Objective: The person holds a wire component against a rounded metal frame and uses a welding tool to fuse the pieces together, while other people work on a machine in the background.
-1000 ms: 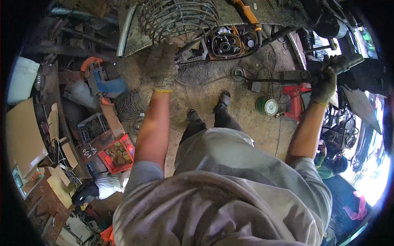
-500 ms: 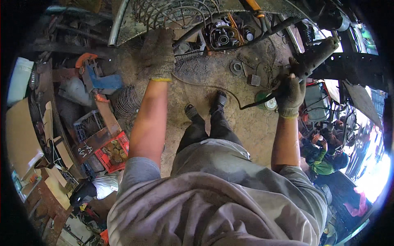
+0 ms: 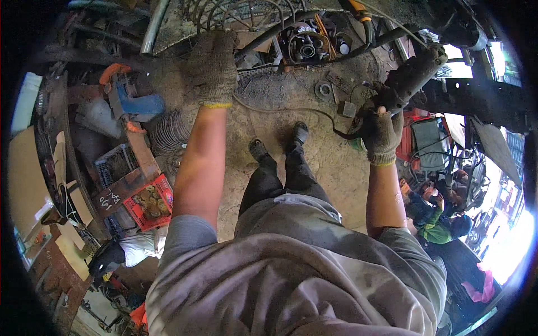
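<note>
My right hand point(image 3: 383, 134), in a knitted work glove, is closed round the handle of a worn, dark welding electrode holder point(image 3: 413, 78). A thin rod point(image 3: 395, 23) runs up and left from the holder's far end, and a dark cable point(image 3: 314, 110) trails left across the floor. My left hand point(image 3: 214, 70), gloved with a yellow cuff, is stretched forward beside a curved wire frame point(image 3: 246, 14). Its fingers look extended and flat, though their tips blend into the dark background; whether they touch the frame's edge, I cannot tell.
An orange-handled tool point(image 3: 361, 14) lies ahead, above a container of metal parts point(image 3: 307, 49). A metal ring point(image 3: 323, 89) and a small block point(image 3: 347, 108) lie on the floor. At left are a wire coil point(image 3: 170, 131) and a red crate point(image 3: 148, 203). Another person point(image 3: 440, 224) sits at right.
My right hand and the electrode holder have shifted left and slightly nearer. The rod's end has swung into clearer view. My left hand has moved slightly left and forward.
</note>
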Tool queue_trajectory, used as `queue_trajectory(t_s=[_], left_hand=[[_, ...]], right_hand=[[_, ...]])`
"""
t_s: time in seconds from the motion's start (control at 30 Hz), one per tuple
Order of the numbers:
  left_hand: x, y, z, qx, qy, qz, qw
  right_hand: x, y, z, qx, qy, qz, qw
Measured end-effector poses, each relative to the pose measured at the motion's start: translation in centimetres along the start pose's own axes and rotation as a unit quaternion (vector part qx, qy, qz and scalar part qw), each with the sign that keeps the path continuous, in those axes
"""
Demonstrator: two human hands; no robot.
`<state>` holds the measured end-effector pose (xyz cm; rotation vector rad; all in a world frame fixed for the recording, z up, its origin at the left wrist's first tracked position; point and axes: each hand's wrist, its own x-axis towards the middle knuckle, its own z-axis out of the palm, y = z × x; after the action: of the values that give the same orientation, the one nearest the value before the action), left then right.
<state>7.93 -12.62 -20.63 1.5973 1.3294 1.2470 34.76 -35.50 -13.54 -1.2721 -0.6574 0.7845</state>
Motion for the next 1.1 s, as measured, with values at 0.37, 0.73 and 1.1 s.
queue_trajectory(t_s=[0.37, 0.73, 1.1], left_hand=[[-0.2, 2.2, 0.8, -0.105, 0.056, -0.083, 0.989], [0.1, -0.2, 0.3, 0.079, 0.033, 0.058, 0.995], [-0.4, 1.6, 0.7, 0.100, 0.079, 0.069, 0.989]], right_hand=[[0.0, -0.5, 1.6, 0.034, -0.024, 0.035, 0.998], [0.4, 0.7, 0.9, 0.008, -0.001, 0.025, 1.000], [0.8, 0.4, 1.4, 0.035, -0.024, 0.042, 0.998]])
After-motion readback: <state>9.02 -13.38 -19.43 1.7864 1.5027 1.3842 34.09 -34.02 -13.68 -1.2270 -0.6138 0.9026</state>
